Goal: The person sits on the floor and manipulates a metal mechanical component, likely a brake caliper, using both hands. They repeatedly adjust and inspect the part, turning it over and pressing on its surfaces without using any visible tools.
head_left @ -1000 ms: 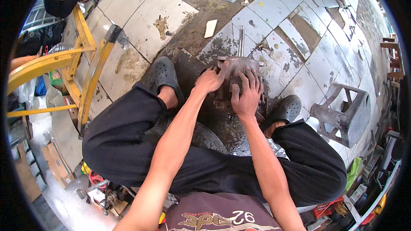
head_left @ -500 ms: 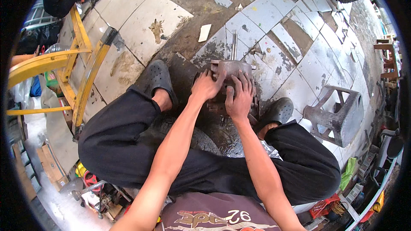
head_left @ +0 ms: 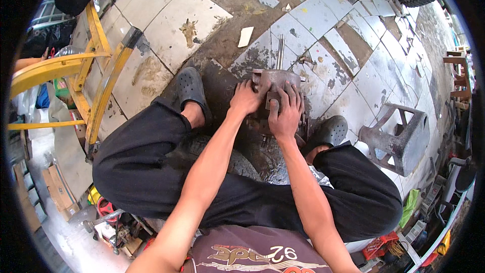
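I see the left hand, fingers curled, on the left of the metal housing, which sits between both hands; beyond them juts its shaft, seemingly fitted; the right hand lies against the housing, fingers parted; what remains, I cannot tell

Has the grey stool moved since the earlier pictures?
No, the grey stool hasn't shifted any way I can see against the floor tiles.

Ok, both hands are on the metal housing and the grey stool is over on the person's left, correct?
No, the side is wrong: the head view shows the grey stool on the person's right. The left hand and right hand are indeed on the metal housing.
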Motion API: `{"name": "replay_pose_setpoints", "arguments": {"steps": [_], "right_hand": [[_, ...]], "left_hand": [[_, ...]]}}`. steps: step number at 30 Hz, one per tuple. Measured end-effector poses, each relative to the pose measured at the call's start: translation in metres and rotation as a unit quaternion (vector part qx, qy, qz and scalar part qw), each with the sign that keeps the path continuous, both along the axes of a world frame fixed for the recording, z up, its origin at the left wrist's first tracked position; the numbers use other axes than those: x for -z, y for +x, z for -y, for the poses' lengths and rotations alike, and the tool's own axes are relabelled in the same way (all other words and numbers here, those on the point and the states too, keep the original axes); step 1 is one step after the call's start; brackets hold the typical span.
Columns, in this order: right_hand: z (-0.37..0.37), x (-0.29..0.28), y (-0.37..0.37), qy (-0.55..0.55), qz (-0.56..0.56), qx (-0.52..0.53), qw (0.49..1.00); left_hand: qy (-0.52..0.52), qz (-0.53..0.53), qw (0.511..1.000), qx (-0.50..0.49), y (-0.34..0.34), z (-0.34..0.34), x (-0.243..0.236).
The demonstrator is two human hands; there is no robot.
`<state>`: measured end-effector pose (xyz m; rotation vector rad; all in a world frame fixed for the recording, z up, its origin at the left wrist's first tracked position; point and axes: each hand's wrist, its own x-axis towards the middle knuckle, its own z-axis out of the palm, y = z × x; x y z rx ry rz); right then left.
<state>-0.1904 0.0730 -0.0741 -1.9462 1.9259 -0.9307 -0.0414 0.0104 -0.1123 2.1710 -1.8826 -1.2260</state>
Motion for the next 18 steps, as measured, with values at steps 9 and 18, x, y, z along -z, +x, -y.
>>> {"name": "replay_pose_setpoints", "arguments": {"steps": [9,18], "right_hand": [[0.000,0.002,-0.001,-0.005,0.016,0.006,1.000],[0.002,0.002,0.002,-0.024,0.023,-0.002,0.999]], "left_hand": [[0.030,0.023,0.999,-0.024,-0.016,-0.025,-0.013],[-0.070,0.009,0.997,0.018,0.007,-0.028,-0.008]]}}
